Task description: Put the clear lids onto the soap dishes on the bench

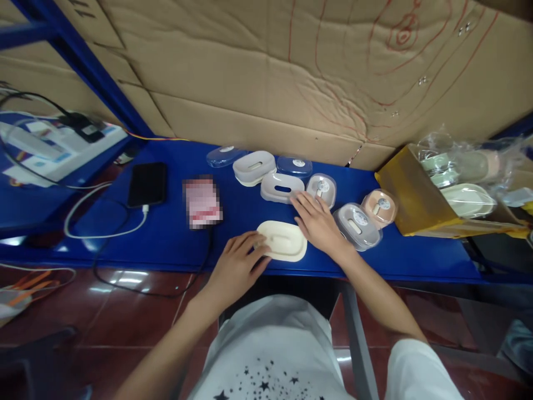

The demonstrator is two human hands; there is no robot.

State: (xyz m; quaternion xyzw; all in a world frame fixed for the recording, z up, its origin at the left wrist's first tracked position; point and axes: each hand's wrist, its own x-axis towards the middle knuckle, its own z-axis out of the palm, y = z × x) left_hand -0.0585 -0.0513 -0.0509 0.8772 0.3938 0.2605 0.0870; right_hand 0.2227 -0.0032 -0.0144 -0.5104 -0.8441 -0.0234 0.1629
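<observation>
Steadying the cream oval plastic tray with my flat, unclenched left hand, I stretch my right hand, released, toward one o'clock to the grey oval lid; closing on it looks next.

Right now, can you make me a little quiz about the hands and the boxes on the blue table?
1. True or false: the left hand touches the cream tray.
2. What does the right hand reach toward? A) the black phone B) the grey tray C) the yellow box
3. Fill in: the phone's charging cable is coloured ____.

Key: 1 true; 2 B; 3 white.
</observation>
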